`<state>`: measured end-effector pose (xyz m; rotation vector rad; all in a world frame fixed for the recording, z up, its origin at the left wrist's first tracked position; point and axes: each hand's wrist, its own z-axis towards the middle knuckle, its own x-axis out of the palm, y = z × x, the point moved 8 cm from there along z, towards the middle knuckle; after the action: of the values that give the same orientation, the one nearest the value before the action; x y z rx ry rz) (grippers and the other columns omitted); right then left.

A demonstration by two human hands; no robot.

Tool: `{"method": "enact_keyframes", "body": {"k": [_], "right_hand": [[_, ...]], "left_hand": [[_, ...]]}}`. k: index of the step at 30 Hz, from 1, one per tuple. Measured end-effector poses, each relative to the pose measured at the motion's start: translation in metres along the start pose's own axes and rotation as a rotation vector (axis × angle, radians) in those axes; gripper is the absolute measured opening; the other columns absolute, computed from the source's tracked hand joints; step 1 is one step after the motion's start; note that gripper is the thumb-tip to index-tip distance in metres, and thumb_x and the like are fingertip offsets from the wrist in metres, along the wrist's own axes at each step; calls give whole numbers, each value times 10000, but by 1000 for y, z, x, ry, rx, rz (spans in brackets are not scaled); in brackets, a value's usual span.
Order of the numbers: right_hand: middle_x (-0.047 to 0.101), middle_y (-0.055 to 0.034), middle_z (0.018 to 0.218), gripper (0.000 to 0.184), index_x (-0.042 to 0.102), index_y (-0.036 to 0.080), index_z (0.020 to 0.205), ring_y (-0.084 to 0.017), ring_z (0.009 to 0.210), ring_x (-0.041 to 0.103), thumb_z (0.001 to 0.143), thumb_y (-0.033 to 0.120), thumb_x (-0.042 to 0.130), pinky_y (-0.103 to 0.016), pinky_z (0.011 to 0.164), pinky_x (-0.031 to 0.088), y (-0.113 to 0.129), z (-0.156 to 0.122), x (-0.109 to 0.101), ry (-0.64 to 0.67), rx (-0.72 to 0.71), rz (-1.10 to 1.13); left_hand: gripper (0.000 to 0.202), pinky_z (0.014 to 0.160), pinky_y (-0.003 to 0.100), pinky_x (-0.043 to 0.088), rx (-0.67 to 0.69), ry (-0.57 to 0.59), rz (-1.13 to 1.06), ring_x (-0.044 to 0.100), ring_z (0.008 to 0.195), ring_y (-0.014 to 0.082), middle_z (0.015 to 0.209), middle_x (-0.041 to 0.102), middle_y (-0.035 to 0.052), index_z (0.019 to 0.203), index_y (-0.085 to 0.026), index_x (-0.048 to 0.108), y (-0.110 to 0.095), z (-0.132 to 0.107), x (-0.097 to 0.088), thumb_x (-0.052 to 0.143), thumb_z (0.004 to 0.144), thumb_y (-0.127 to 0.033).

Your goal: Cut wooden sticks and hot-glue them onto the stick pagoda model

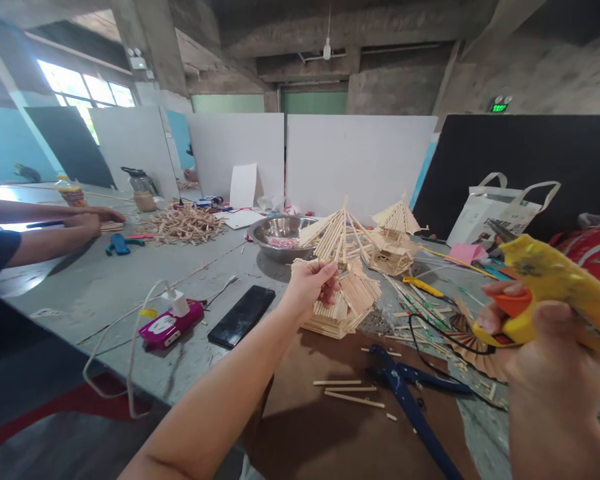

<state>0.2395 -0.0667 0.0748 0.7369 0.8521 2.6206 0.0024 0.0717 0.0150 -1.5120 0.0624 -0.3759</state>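
Note:
My right hand [555, 353] grips a yellow glue gun [555, 267] with an orange trigger, its metal nozzle pointing up and left. My left hand [313, 283] reaches forward with thumb and fingers pinched together; what they hold is hidden. Just behind and beneath it stands a model pavilion of thin wooden sticks [335, 320], with a slatted roof panel [361, 288] sloping down on its right. Above the hand rises a pointed roof frame of sticks [337, 230]. A second stick pavilion [393, 243] stands behind to the right.
Blue cutting pliers [405, 393] and loose sticks [350, 390] lie on a brown board [320, 433]. A phone [241, 317], purple power strip [173, 325], steel bowl [275, 250] and stick pile [185, 223] are leftward. A black cord [415, 340] trails rightward. Another person's hands [87, 223] rest at far left.

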Motion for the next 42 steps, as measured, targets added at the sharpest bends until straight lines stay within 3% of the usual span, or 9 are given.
{"method": "enact_keyframes", "body": {"k": [15,33,38,42], "right_hand": [[526,-10,615,109,574,192,636,-98,331,406,638,297,543,-251,292,247,8,0,1,-15,-32,-21],[541,-4,612,95,570,193,633,-90,323,403,641,282,537,-236,270,259,6,0,-2,-8,-1,-5],[539,-2,624,149,561,174,632,-86,332,417,636,323,560,-233,272,266,8,2,-4,-5,-5,-5],[541,-2,634,214,534,163,614,-75,341,421,628,374,564,-224,275,259,14,9,-10,-37,-46,-10]], "left_hand": [[258,266,162,274,-15,32,-99,423,292,49,462,505,-29,612,-124,499,-2,8,-1,586,621,-366],[122,271,127,283,-103,49,-229,425,304,28,464,504,-31,675,-108,529,2,12,-7,579,640,-214],[148,271,133,271,-130,85,-192,404,297,26,456,484,-45,630,-130,494,6,6,-4,578,640,-251],[200,298,140,264,-126,135,-9,401,308,33,434,452,-56,598,-142,464,23,-14,-5,558,653,-310]]}}
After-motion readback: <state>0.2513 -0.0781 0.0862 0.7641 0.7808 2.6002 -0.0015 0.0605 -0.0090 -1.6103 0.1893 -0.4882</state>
